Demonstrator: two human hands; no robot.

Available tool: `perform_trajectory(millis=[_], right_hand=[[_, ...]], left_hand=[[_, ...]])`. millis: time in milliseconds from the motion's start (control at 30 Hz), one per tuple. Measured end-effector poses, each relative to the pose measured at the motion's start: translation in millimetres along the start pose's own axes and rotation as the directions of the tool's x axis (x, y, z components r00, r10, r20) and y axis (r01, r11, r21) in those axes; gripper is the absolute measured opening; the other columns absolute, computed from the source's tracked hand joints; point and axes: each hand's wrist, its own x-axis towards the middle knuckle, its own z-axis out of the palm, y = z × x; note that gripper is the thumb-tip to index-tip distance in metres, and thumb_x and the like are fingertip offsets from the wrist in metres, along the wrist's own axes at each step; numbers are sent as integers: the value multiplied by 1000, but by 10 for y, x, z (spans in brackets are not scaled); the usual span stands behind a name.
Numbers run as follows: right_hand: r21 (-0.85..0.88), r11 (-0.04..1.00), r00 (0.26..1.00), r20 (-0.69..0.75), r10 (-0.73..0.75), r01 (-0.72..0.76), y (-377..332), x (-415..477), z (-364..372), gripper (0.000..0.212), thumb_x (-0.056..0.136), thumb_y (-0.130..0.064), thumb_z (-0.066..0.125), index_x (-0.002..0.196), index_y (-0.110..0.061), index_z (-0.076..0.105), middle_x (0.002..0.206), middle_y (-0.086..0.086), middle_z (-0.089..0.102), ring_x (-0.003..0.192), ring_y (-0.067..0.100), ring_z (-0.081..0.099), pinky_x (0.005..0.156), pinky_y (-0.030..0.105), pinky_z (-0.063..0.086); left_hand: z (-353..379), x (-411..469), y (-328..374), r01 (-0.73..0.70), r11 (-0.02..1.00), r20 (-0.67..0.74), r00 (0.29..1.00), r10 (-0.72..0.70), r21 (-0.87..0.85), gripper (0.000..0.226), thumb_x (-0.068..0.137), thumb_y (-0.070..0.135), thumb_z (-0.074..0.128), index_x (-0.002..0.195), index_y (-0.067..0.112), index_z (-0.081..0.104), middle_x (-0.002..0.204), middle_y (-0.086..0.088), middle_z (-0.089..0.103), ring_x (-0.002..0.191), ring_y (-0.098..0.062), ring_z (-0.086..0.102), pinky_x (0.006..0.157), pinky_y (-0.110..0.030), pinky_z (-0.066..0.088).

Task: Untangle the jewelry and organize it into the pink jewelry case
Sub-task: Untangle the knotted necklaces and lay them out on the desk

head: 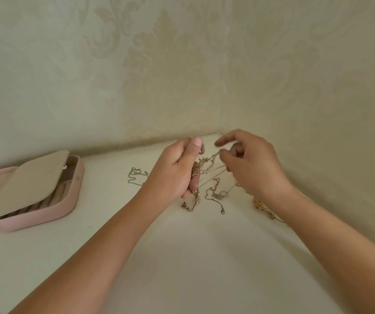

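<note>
1. Forearms sit closest to cam: left forearm comes in from 7 o'clock, right forearm from 5 o'clock. Both are bare and meet near frame ctr.
2. Left hand: fingers curled tight round a bunched clump of chains, thumb up along the top.
3. Right hand, at 3 o'clock of the left: thumb & a fingertip pinch a thin strand pulled out of the clump, index finger stretched loose toward 9 o'clock. Slightly blurred, so exact pinch pt is hard to read.
4. Tangle hangs btwn both hands: fine rose-gold & pale gold chains, knotted at top. Loose ends trail down onto the table at 6 o'clock of it.
5. Among the trailing ends: small bar pendant and a clasp.
6. Loose chain lies flat on the table at 9 o'clock of left hand, apart from the clump.
7. Gold piece lies at 5 o'clock of right hand, partly hidden by the wrist.
8. Pink case sits far out at 9 o'clock, well apart from the hands. It is open, w/ a beige inner flap tilted over it and padded ring rolls showing under the flap.
9. Cream damask wallpaper fills 12 o'clock.
</note>
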Motion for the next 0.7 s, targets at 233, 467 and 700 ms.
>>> perform_trajectory(millis=[233, 467, 700], right_hand=[[638, 635, 885, 174, 431, -435, 40, 88, 70, 16, 100, -10, 44, 86, -10, 52, 46, -1, 56, 32, 7, 23, 32, 17, 18], [334, 796, 808, 507, 299, -505, 96, 87, -71, 31, 96, -24, 51, 67, -13, 57, 46, -6, 20, 41, 9, 13, 42, 23, 10], [388, 854, 593, 796, -121, -346, 48, 41, -190, 25, 71, -41, 73, 85, -20, 79, 47, -6, 22, 50, 14, 14, 51, 27, 16]], left_hand=[[-26, 49, -60, 140, 989, 163, 978, -131, -44, 32, 81, 51, 61, 91, 21, 63, 46, 8, 48, 40, -10, 39, 39, -18, 33], [-159, 124, -118, 140, 950, 22, 990, -140, -279, 14, 88, 18, 66, 79, 9, 61, 55, 0, 55, 39, -9, 31, 38, -18, 23], [-116, 138, -155, 223, 951, 16, 974, -225, -215, 33, 97, 32, 52, 76, 7, 59, 49, 12, 57, 41, -4, 37, 41, -15, 31]])
